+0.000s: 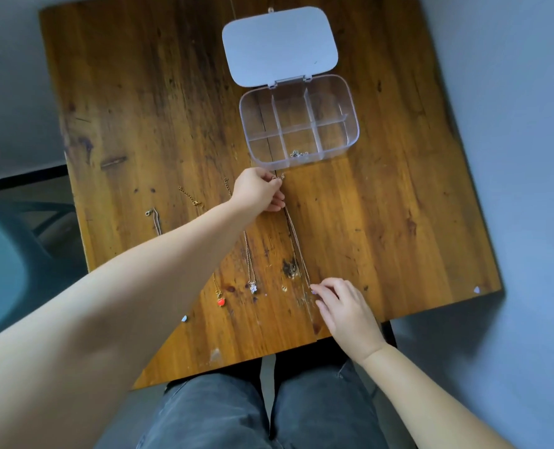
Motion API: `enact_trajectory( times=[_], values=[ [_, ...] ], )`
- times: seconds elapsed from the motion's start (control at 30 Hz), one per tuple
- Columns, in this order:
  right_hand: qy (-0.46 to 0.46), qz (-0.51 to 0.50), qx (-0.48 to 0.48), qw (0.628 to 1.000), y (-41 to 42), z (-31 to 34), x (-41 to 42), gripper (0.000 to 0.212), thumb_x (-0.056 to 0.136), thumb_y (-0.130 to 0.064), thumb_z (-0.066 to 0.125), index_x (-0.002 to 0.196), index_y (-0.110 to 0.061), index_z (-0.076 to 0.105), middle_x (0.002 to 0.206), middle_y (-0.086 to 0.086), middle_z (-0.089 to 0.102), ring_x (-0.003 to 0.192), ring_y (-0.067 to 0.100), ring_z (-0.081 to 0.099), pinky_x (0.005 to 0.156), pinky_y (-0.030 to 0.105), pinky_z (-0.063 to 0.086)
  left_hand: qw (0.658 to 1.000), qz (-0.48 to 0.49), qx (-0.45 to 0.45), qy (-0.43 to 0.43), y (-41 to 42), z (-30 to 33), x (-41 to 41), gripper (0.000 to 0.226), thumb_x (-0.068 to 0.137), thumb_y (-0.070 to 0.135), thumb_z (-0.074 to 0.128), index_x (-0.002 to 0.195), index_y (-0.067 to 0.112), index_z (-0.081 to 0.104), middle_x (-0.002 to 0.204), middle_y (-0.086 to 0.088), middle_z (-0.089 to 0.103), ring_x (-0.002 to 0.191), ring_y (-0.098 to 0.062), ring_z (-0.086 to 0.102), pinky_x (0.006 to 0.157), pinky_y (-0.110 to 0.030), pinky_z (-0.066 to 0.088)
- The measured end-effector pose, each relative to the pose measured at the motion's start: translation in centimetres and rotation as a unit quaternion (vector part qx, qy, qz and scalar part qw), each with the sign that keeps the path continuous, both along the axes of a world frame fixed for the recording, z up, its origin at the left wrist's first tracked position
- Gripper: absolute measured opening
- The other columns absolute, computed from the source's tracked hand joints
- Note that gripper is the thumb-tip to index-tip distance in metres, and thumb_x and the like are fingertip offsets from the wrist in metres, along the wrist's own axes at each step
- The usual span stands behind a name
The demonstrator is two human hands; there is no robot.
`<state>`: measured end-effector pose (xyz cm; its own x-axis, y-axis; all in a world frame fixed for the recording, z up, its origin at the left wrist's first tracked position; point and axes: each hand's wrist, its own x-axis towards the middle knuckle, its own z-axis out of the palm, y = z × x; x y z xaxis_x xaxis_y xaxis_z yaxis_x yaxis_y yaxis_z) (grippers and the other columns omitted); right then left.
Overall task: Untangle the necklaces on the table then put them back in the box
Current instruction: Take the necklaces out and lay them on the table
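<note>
A thin gold necklace (296,241) lies stretched in a straight line on the wooden table (382,222). My left hand (259,189) pinches its clasp end just in front of the box. My right hand (343,306) pinches its pendant end near the table's front edge. Left of it lie other straightened necklaces: one with a flower pendant (253,287), one with a red pendant (220,301), and a silver chain (155,218) partly hidden by my left arm. The clear compartment box (298,121) stands open, one necklace (299,153) bunched in its near middle compartment.
The box's white lid (279,43) lies flat behind it toward the far edge. A small gold charm (283,288) sits loose by the stretched chain. A teal chair (6,270) stands left of the table. My knees are under the front edge.
</note>
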<state>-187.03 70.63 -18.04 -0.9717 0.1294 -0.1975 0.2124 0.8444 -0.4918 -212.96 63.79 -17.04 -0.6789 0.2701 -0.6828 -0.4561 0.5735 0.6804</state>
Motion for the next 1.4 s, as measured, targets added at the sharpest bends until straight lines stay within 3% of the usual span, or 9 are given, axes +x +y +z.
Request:
enact_trajectory(
  times=[0.13,0.3,0.47,0.73,0.93,1.07,1.17,1.27,1.4],
  values=[
    [0.030,-0.056,-0.048,0.997,2.2,2.3,-3.6,0.028,0.086,-0.003,0.063,0.114,-0.004,0.064,0.104,0.011,0.064,0.095,0.024,0.062,0.082,0.033,0.054,0.999,0.033,0.000,0.038,-1.0,0.1,0.3,0.023,0.091,0.018,0.056,0.111,0.007,0.051,0.078,-0.008,0.067,0.057,-0.014,0.069,0.052,-0.023,0.056],
    [0.132,-0.095,-0.019,0.987,6.9,5.7,-16.8,0.027,0.090,0.002,0.046,0.111,-0.005,0.063,0.114,0.013,0.063,0.110,0.025,0.054,0.092,0.025,0.043,0.965,-0.013,-0.046,0.257,-2.3,1.0,0.7,0.054,0.090,0.023,0.058,0.136,0.025,0.029,0.084,0.003,0.060,0.073,-0.011,0.061,0.062,-0.023,0.052],
    [-0.157,0.121,0.100,0.975,9.3,5.2,-26.3,0.049,0.089,0.002,0.047,0.135,-0.014,0.044,0.140,0.014,0.046,0.119,0.034,0.050,0.095,0.042,0.047,0.935,-0.121,-0.097,0.320,-1.6,1.7,-0.7,0.019,0.090,0.026,0.057,0.104,0.014,0.063,0.096,-0.003,0.063,0.086,-0.018,0.059,0.071,-0.029,0.050],
    [-0.233,0.235,0.142,0.933,9.6,5.0,-26.4,0.030,0.088,-0.019,0.053,0.118,-0.013,0.056,0.114,0.012,0.057,0.094,0.025,0.058,0.086,0.040,0.048,0.946,-0.075,-0.070,0.306,-1.4,1.4,-0.3,0.016,0.090,0.024,0.059,0.099,0.012,0.066,0.092,-0.002,0.067,0.081,-0.012,0.059,0.066,-0.019,0.046],
    [-0.129,0.165,0.026,0.977,10.1,5.1,-25.5,0.017,0.090,-0.022,0.060,0.104,-0.014,0.063,0.105,0.007,0.062,0.092,0.020,0.059,0.082,0.031,0.053,0.953,-0.093,-0.083,0.278,-1.4,2.2,-0.8,0.016,0.089,0.025,0.059,0.097,0.013,0.066,0.090,-0.002,0.066,0.080,-0.014,0.059,0.066,-0.025,0.050],
    [-0.058,0.084,-0.084,0.991,10.7,6.1,-23.8,0.012,0.091,-0.019,0.059,0.099,-0.014,0.065,0.097,-0.001,0.062,0.085,0.010,0.056,0.069,0.010,0.042,0.951,-0.122,-0.115,0.259,-1.1,2.6,-1.2,0.016,0.090,0.025,0.058,0.100,0.013,0.064,0.087,0.001,0.059,0.080,-0.016,0.058,0.059,-0.020,0.042],
    [-0.035,-0.006,-0.215,0.976,11.3,8.1,-22.8,0.008,0.091,-0.020,0.059,0.095,-0.018,0.065,0.087,-0.005,0.064,0.082,0.008,0.061,0.070,0.013,0.047,0.901,-0.172,-0.186,0.351,-0.7,3.7,-1.0,0.030,0.091,0.021,0.055,0.120,0.012,0.054,0.101,-0.007,0.054,0.090,-0.023,0.053,0.067,-0.032,0.049],
    [-0.029,-0.059,-0.352,0.934,11.7,10.5,-21.7,0.009,0.091,-0.019,0.059,0.090,-0.024,0.066,0.082,-0.004,0.067,0.080,0.012,0.064,0.069,0.021,0.052,0.880,-0.211,-0.043,0.423,0.7,6.1,-0.1,0.041,0.088,0.017,0.058,0.127,0.014,0.049,0.121,-0.011,0.053,0.110,-0.025,0.049,0.084,-0.034,0.048],
    [-0.007,-0.097,-0.477,0.873,12.2,12.7,-20.0,0.009,0.088,-0.026,0.055,0.086,-0.028,0.064,0.079,-0.005,0.066,0.077,0.012,0.062,0.064,0.022,0.050,0.932,-0.227,0.129,0.251,2.7,8.8,1.4,0.021,0.094,0.026,0.052,0.104,0.013,0.065,0.119,-0.002,0.061,0.106,-0.009,0.054,0.091,-0.022,0.045]
  ],
)
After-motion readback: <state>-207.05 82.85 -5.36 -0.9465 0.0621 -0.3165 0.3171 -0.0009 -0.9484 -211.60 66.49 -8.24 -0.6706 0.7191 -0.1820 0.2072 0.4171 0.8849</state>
